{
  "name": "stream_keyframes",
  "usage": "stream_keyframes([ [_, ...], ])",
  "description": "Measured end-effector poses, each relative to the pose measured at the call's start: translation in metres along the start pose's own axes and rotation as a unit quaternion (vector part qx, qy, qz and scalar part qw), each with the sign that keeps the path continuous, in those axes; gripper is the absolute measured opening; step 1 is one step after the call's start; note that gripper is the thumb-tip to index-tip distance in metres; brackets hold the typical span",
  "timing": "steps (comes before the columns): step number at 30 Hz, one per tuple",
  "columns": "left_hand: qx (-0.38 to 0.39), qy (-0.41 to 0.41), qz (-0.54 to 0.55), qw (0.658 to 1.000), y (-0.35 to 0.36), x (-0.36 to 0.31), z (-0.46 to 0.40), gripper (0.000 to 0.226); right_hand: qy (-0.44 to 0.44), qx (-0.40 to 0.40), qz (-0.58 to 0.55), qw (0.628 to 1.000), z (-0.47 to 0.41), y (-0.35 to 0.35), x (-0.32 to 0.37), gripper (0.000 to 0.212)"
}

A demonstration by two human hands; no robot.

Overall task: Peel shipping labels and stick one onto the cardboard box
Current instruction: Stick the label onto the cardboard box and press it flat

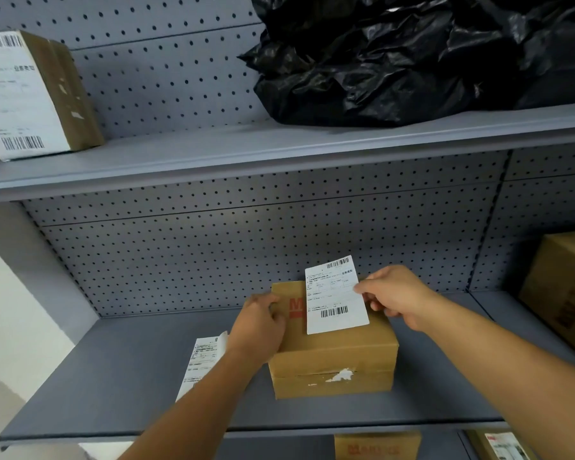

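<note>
A small brown cardboard box (332,356) with red print on top stands on the lower grey shelf (113,393). My left hand (261,322) grips the box's left top edge. My right hand (394,295) pinches the right edge of a white shipping label (336,298) with barcodes, holding it above the box top, its lower edge near or on the cardboard. More white labels (201,363) lie on the shelf to the left of the box, partly hidden by my left forearm.
A labelled box (30,94) and a black plastic bag (412,54) sit on the upper shelf. A large cardboard box (561,293) stands at the right. More boxes (377,446) show below the shelf. A perforated back panel closes the rear.
</note>
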State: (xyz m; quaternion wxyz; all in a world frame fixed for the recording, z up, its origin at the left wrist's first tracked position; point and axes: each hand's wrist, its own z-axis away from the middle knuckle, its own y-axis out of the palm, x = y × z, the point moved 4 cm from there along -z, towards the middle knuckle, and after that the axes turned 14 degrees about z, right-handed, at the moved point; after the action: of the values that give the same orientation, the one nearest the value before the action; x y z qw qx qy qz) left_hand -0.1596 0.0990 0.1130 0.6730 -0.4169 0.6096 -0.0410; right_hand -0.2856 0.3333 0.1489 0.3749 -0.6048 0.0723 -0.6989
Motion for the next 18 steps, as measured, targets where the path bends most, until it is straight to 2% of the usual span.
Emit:
stream_keyframes([
  [5, -0.009, 0.023, 0.012, 1.0, 0.003, 0.004, -0.001, 0.039, 0.004, 0.006, 0.017, 1.0, -0.006, 0.014, -0.001, 0.022],
  [9, -0.001, 0.015, 0.018, 1.0, 0.003, 0.005, 0.0, 0.038, 0.003, 0.005, 0.027, 1.0, -0.009, 0.02, 0.001, 0.016],
  [18, 0.003, 0.008, 0.025, 1.0, 0.003, 0.006, 0.0, 0.04, 0.013, 0.002, 0.043, 0.999, -0.017, 0.022, -0.003, 0.017],
])
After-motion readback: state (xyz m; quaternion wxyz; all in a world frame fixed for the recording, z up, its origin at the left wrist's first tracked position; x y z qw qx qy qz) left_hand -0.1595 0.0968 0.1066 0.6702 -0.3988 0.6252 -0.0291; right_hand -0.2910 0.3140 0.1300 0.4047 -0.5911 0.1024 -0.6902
